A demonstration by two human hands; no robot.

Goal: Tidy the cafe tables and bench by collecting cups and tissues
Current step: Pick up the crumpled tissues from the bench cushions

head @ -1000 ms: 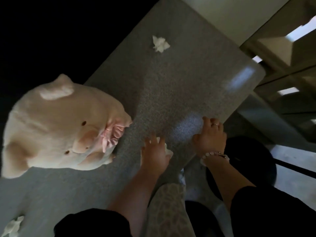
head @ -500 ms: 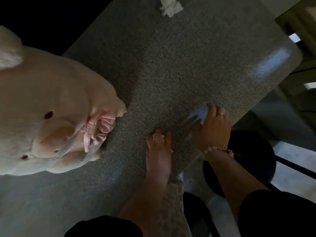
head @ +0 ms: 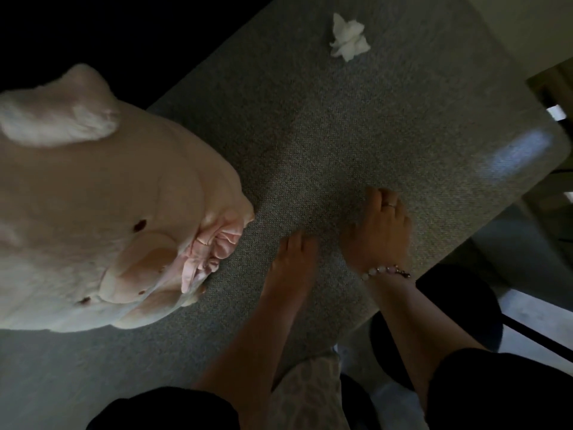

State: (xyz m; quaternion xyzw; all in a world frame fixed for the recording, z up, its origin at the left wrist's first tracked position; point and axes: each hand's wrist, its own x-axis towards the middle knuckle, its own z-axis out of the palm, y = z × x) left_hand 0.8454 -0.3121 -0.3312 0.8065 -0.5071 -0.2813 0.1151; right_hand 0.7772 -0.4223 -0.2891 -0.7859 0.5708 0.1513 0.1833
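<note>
On the grey counter (head: 356, 125), your right hand (head: 378, 234) rests flat, holding nothing. Your left hand's (head: 291, 262) grip cannot be determined. A tissue (head: 348, 38) lies far.

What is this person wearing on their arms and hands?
Black sleeves leave both forearms bare. The right hand has a thin ring on one finger and a bracelet of pale round beads at the wrist. Nothing shows on the left hand.
</note>
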